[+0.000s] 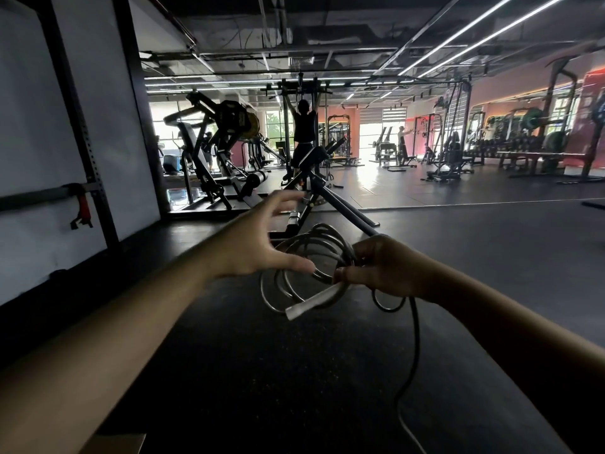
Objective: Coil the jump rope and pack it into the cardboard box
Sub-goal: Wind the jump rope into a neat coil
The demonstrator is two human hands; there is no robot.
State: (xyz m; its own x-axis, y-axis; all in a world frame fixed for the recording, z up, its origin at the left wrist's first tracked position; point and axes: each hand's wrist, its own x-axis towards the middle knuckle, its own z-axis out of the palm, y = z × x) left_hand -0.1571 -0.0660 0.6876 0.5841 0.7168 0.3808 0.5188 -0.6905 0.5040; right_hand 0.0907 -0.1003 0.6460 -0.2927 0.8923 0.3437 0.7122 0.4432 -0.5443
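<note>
My right hand [383, 268] grips a bundle of dark jump rope [296, 257] wound into several loops, held in the air in front of me. A pale handle [312, 303] sticks out down-left from under its fingers. The loose rope end [412, 362] hangs from that hand and trails down to the floor at the bottom right. My left hand [262, 244] hovers just left of the coil, fingers spread, thumb close to the loops, holding nothing. A corner of a cardboard box [114, 444] shows at the bottom left edge.
Dark rubber gym floor [262, 371] lies below. A black bench frame [314, 198] stands right behind the coil, a plate-loaded machine [216, 158] to its left. A white wall with a black rack post [82, 126] runs along the left. A person hangs from a pull-up bar [304, 122].
</note>
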